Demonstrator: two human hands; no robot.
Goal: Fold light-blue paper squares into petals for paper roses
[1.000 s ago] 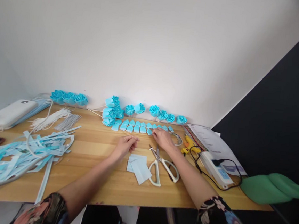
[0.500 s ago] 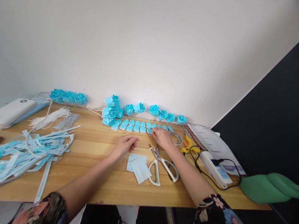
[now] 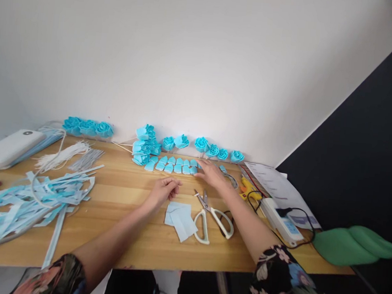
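- Head view: the right hand has just opened at the rows of small blue pieces. Its thumb and fingers are spread apart, with the thumb beside the near row and the fingertips by the far row; no piece shows pinched between them. Whether a fingertip touches one, the view does not tell.
- That looks more like a piece being let go or straightened than one being carried off; the rows lie flat on the wooden table, in front of the finished blue flowers by the wall.
- The left hand rests nearer the person, fingers curled in toward the thumb. Whether anything sits inside them cannot be told.
- Light-blue fabric squares overlap just in front of the left hand, and the scissors lie beside them with their blades a little apart, in neither hand.
- A yellow glue gun lies beyond the right forearm, near the white power strip. Loose blue strips are heaped well to the left.
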